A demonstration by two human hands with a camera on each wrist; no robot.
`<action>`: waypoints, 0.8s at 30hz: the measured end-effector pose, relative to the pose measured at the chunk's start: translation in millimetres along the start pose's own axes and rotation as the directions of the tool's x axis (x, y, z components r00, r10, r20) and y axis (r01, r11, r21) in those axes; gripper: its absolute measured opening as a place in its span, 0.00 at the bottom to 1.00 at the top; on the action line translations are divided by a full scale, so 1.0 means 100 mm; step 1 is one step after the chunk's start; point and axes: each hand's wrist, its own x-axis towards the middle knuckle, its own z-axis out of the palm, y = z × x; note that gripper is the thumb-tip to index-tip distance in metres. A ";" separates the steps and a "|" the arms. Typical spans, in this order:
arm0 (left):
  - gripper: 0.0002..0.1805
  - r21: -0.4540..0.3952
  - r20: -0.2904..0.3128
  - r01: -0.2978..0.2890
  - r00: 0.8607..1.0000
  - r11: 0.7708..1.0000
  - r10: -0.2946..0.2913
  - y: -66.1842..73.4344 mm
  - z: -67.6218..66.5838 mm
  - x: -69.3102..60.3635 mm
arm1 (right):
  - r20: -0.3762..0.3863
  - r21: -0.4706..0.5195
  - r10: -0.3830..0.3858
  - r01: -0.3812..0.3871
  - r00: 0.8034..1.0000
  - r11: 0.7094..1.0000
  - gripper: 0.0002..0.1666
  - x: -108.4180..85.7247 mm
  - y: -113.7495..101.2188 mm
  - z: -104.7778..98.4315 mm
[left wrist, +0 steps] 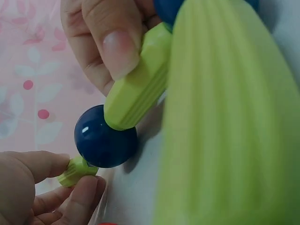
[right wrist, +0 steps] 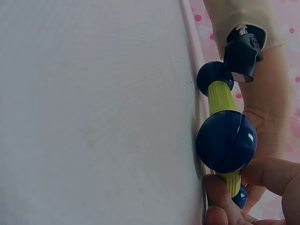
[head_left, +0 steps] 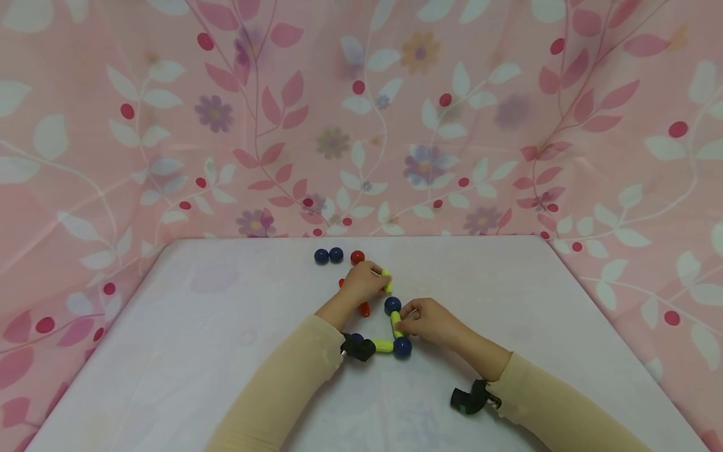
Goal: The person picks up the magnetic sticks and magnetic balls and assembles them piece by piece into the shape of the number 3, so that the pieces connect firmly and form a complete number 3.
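My left hand (head_left: 364, 284) pinches a yellow-green ridged rod (head_left: 387, 280) between thumb and fingers. In the left wrist view this rod (left wrist: 77, 171) meets a blue ball (left wrist: 105, 136), or nearly so; whether they are joined I cannot tell. My right hand (head_left: 432, 321) grips a second yellow-green rod (head_left: 396, 323), which links the far blue ball (head_left: 392, 306) to the near blue ball (head_left: 402, 347). From that near ball a third rod (head_left: 384, 346) runs left to another blue ball (head_left: 357, 339), partly hidden by the left wrist's camera.
Two blue balls (head_left: 329, 255) sit side by side at the back of the white table (head_left: 169, 326), with a red ball (head_left: 358, 257) to their right. Red pieces (head_left: 364, 309) lie beneath the left hand, partly covered. A floral cloth (head_left: 361, 125) hangs behind the table.
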 end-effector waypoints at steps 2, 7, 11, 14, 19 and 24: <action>0.19 0.020 0.006 -0.005 1.000 1.000 0.005 0.00 0.01 -0.01 | -0.003 0.003 0.002 -0.002 1.000 1.000 0.16 0.00 0.00 0.00; 0.18 0.059 0.029 -0.014 1.000 0.998 0.012 -0.01 0.04 -0.02 | -0.004 0.017 0.001 -0.001 1.000 1.000 0.16 0.02 0.01 -0.01; 0.18 0.063 0.034 -0.019 0.999 0.998 0.016 -0.01 0.05 -0.03 | -0.005 0.018 -0.004 0.005 1.000 1.000 0.16 0.02 0.02 -0.01; 0.18 0.067 0.032 -0.020 0.999 0.998 0.018 0.00 0.04 -0.05 | -0.011 0.011 0.003 -0.003 1.000 1.000 0.16 0.03 0.02 0.00; 0.18 0.070 0.027 -0.022 0.999 0.997 0.020 0.02 0.03 -0.08 | -0.020 0.008 0.009 -0.009 1.000 1.000 0.16 0.02 0.01 0.01; 0.18 0.055 0.023 -0.024 0.999 0.998 0.023 0.04 0.02 -0.10 | -0.021 0.008 0.006 -0.006 1.000 1.000 0.16 0.01 0.00 0.00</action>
